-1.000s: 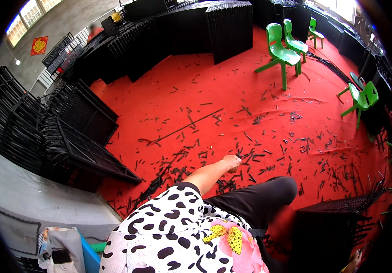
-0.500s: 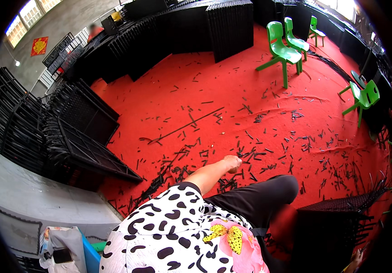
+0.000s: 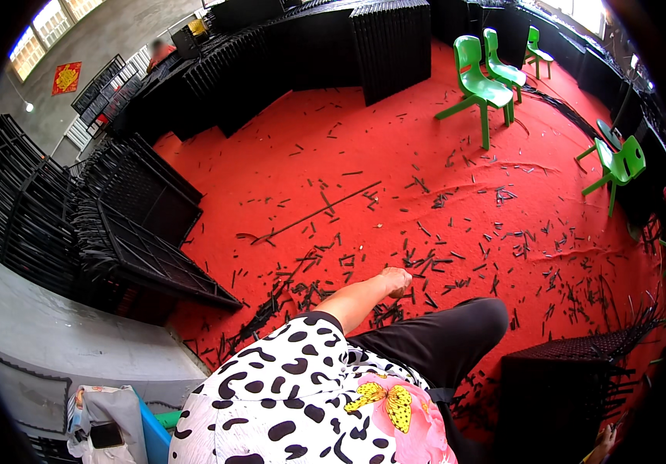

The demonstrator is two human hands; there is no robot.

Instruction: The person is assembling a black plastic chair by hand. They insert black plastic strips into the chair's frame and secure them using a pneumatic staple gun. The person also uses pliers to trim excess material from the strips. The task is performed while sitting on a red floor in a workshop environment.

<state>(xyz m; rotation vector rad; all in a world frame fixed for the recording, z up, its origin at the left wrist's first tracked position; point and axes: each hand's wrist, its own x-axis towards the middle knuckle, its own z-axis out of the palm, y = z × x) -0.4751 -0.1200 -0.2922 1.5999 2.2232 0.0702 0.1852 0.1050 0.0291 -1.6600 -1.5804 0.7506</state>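
My left hand (image 3: pixel 397 281) reaches out from a short sleeve, past my bent knee in dark trousers (image 3: pixel 449 329). Its fingers are curled in; whatever they may hold is hidden. Scattered short black strips (image 3: pixel 426 265) lie on the red carpet (image 3: pixel 325 162) beyond it. At lower right stands a black woven panel (image 3: pixel 557 402) with strip ends sticking out from its edge. By that edge a small skin-coloured patch (image 3: pixel 605 439) shows, seemingly part of my right hand, its fingers too small and dark to read.
Stacks of black woven panels (image 3: pixel 392 50) line the far side, and more stacks (image 3: pixel 140 193) stand at left. Green chairs (image 3: pixel 481 87) are at far right. A long thin black rod (image 3: pixel 321 210) crosses the carpet. A grey bag (image 3: pixel 109 410) holding a phone sits at lower left.
My left hand has barely moved, turning slightly. At lower right, the black panel's near-left edge looks a little different, and carpet with strips shows more clearly beside it.
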